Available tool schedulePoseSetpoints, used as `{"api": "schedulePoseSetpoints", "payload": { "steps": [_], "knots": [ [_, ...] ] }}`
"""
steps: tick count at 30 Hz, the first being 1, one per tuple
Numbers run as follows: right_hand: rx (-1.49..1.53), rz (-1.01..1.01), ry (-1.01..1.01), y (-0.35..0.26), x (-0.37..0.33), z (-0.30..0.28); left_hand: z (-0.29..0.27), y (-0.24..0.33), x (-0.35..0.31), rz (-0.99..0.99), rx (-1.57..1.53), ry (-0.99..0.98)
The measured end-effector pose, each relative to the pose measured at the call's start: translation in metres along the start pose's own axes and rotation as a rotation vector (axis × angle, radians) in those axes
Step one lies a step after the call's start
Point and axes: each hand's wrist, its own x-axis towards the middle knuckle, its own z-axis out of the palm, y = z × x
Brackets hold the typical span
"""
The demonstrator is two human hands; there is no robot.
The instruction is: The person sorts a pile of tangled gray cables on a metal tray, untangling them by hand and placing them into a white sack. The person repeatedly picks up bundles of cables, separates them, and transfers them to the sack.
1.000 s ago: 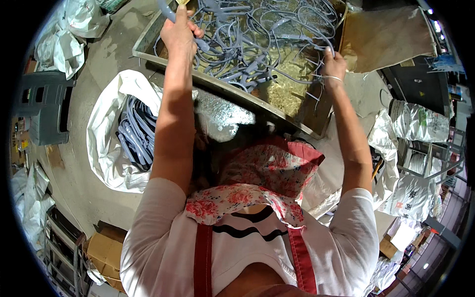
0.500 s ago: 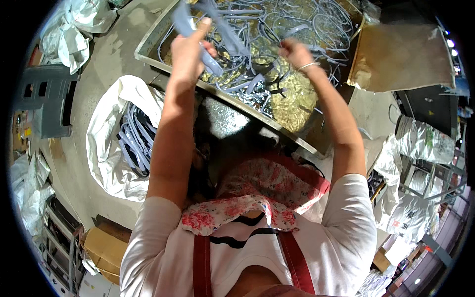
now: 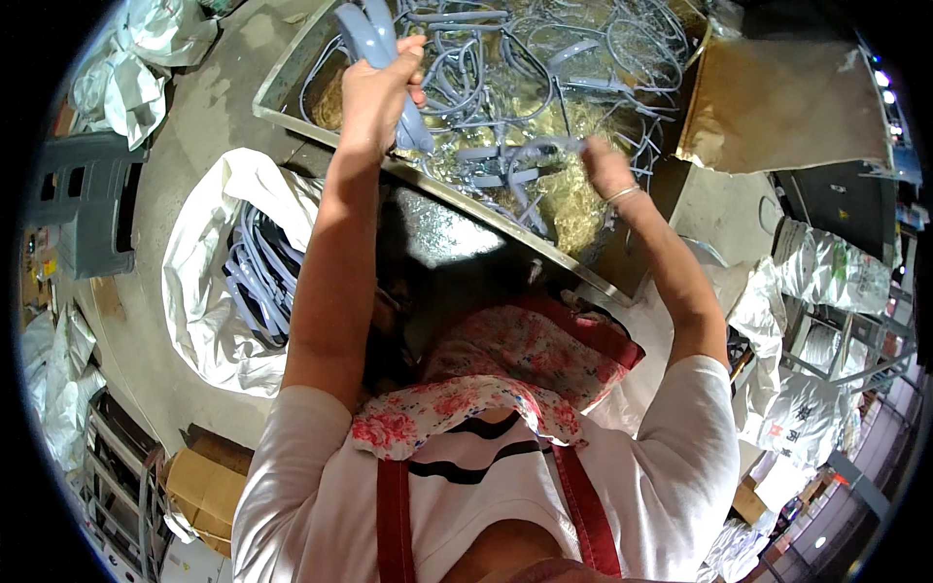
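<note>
Over the left side of a metal tank (image 3: 292,125) of water, my left hand (image 3: 377,102) is closed round some wide, smooth grey-blue bands (image 3: 362,37). They stick out above and below my fist. My right hand (image 3: 607,167) is low over the water on the tank's right side, fingers curled and partly blurred. A thin grey-blue loop (image 3: 544,145) runs up to its fingertips. Many similar grey-blue loops (image 3: 457,83) lie tangled in the rippling water, some partly submerged.
A white sack (image 3: 185,321) of grey-blue loops stands left of the tank. A brown board (image 3: 782,107) lies at its right corner. Further left are a grey plastic stool (image 3: 97,194) and white bags (image 3: 146,87). A cardboard box (image 3: 207,493) sits at lower left; more sacks (image 3: 831,272) stand at right.
My right hand has moved slightly right and down, and a loop now shows at its fingers. The bands in my left hand have stopped swinging and hang closer together.
</note>
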Motion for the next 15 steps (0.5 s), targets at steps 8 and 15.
{"api": "schedulePoseSetpoints", "payload": {
  "steps": [8, 15],
  "knots": [
    [0.505, 0.194, 0.724, -0.051, 0.015, -0.117, 0.042, -0.044, -0.016, 0.037, 0.182, -0.314],
    [1.133, 0.069, 0.308, -0.078, 0.072, -0.07, 0.025, -0.019, -0.021, -0.157, -0.2, -0.23]
  ]
}}
